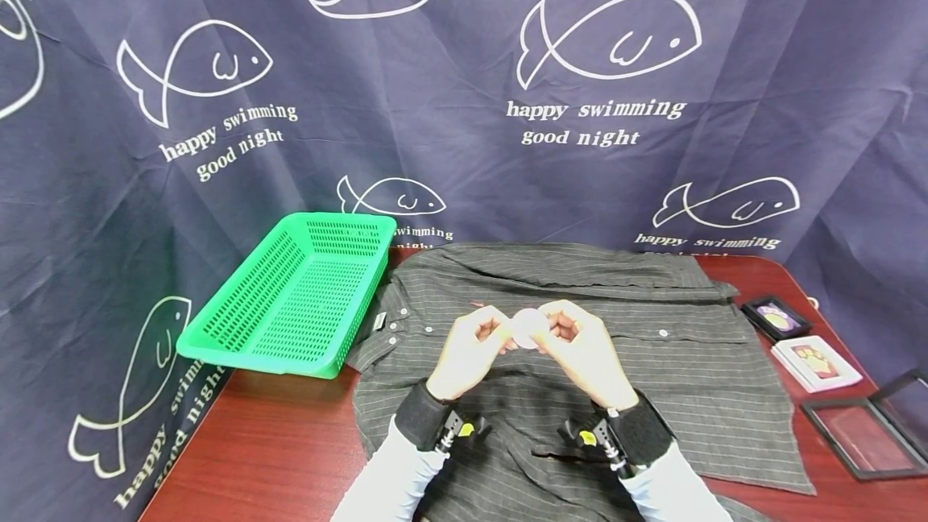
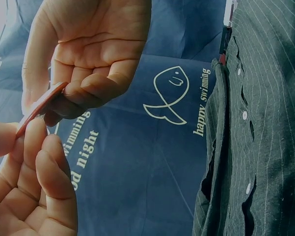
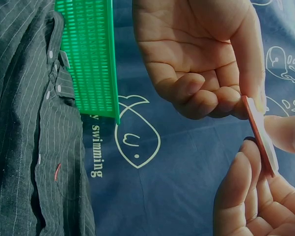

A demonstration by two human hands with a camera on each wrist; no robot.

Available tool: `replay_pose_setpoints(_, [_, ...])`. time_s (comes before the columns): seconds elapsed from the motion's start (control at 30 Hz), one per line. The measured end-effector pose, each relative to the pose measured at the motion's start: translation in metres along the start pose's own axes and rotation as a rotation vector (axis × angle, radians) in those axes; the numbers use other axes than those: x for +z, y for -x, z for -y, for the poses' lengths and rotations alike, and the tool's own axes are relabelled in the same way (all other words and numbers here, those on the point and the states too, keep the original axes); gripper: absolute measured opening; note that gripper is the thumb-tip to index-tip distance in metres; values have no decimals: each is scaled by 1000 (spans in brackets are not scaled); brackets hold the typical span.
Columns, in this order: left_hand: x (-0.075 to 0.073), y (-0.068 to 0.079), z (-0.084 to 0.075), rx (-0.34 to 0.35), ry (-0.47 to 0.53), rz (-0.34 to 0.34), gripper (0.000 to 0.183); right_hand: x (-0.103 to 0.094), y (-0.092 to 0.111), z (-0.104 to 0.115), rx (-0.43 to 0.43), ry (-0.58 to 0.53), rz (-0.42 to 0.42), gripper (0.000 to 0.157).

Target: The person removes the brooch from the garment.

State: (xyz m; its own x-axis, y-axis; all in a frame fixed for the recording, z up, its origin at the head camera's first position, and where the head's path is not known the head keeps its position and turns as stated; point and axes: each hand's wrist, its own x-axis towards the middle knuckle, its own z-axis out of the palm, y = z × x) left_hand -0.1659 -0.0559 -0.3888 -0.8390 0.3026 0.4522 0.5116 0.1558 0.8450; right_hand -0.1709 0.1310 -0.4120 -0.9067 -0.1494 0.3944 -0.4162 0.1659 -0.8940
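Note:
Both my hands hold a small flat disc (image 1: 530, 329) above a dark pinstriped shirt (image 1: 696, 377). My left hand (image 1: 467, 349) pinches its left edge between thumb and fingers. On the right edge, my right hand (image 1: 583, 349) pinches it likewise. Seen edge-on in the right wrist view, the disc (image 3: 259, 132) has a pale face and a red back. The shirt lies spread out with white buttons showing, its collar end towards the basket. A thin red mark or strand (image 3: 57, 171) shows on the cloth; I cannot tell which.
A green plastic basket (image 1: 346, 337) stands at the left on the reddish table (image 1: 290, 425). Along the right edge lie a black-framed paw-print item (image 1: 776, 317), a white square with a paw print (image 1: 817, 362) and an opened black frame (image 1: 863, 435). A printed curtain (image 1: 464, 103) hangs behind.

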Motion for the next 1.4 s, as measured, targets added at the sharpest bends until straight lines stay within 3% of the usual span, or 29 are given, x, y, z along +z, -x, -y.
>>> replay_pose_setpoints(0.1, [0,0,0,-7,6,-2,11,0,0,0,0,5,1,18])
replay_pose_setpoints(0.37, [6,-2,33,-22,43,-15,12,-2,-2,-1,0,26,3,18])
replay_pose_setpoints(0.7, [4,-3,37,-22,72,-35,15,-8,-3,2,-32,-15,-16,24])
replay_pose_setpoints(0.93, [2,-3,35,-62,120,-48,15,-12,-2,6,-88,-15,-53,23])
replay_pose_setpoints(1.2, [0,-2,33,-115,157,-74,16,-20,0,11,-211,164,-79,26])
replay_pose_setpoints(1.4, [-1,-2,32,-141,168,-94,17,-26,0,9,-383,353,-97,35])
